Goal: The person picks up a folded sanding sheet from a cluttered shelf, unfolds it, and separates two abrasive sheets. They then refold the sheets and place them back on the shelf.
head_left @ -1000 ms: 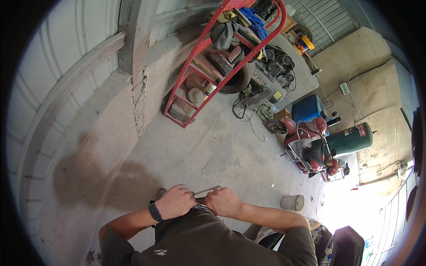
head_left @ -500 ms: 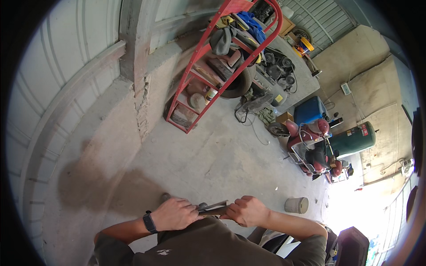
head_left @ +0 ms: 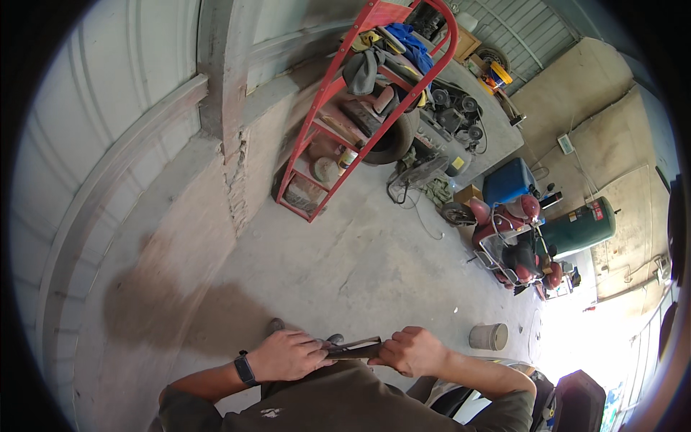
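Close in front of my body, my left hand (head_left: 291, 355) and my right hand (head_left: 412, 351) hold a thin, flat brown-grey strip (head_left: 355, 351) between them. It looks folded or split lengthwise, with a narrow gap along its upper edge; its material I cannot make out. The left fingers press on its left end, and the hand wears a dark wristband (head_left: 245, 368). At the right end my fingers are curled closed round the strip. Both ends are partly hidden by the fingers.
A red metal rack (head_left: 327, 189) with cloths and tools stands ahead beside the wall. To the right are a dark red scooter (head_left: 515, 248), a green tank (head_left: 581, 225) and a blue container (head_left: 508, 181). A pale bucket (head_left: 489, 336) sits on the concrete floor (head_left: 345, 266).
The view has shifted slightly. Both hands still grip the strip, which shows its brown side more and its pale grey face less than before.
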`<state>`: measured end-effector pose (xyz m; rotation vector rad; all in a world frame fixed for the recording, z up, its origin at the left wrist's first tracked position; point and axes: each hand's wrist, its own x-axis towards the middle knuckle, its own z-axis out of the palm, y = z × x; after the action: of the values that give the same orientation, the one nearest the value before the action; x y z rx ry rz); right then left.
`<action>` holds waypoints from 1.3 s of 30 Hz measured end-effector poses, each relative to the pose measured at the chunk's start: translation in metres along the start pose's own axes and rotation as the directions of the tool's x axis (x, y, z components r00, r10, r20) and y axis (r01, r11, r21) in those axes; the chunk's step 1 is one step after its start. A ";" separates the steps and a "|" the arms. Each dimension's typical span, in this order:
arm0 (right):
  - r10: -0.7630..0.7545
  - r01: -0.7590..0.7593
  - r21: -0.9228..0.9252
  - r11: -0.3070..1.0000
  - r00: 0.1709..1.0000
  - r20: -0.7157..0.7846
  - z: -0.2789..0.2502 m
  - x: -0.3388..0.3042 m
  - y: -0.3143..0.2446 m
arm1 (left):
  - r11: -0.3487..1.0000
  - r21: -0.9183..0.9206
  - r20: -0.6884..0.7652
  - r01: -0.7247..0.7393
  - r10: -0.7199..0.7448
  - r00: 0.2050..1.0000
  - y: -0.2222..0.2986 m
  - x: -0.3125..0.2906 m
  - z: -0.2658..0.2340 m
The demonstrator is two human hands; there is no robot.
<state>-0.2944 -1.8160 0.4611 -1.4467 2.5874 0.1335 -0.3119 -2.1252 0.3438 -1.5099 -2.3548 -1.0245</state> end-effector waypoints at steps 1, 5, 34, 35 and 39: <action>-0.003 0.004 0.011 1.000 0.999 -0.039 -0.002 -0.002 0.006 | 0.999 0.011 0.000 -0.048 0.048 0.999 -0.007 -0.004 -0.004; 0.292 -0.264 -0.182 0.947 0.944 0.152 -0.011 -0.016 0.035 | 0.948 0.209 0.128 0.242 -0.272 0.954 -0.028 -0.020 -0.022; 0.014 -0.015 0.099 0.995 1.000 0.013 0.001 0.003 0.019 | 0.997 -0.063 0.040 -0.050 0.052 0.998 -0.013 0.016 0.018; 0.012 -0.013 0.100 0.995 1.000 0.008 0.000 0.001 0.019 | 0.996 -0.061 0.037 -0.058 0.061 0.997 -0.012 0.017 0.018; 0.030 -0.029 0.095 0.995 0.999 -0.016 -0.003 -0.003 0.017 | 0.997 -0.069 0.068 -0.031 0.036 0.997 -0.010 0.018 0.016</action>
<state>-0.3076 -1.8050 0.4642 -1.3838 2.5916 0.0025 -0.3251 -2.1047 0.3355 -1.6282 -2.3542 -1.0724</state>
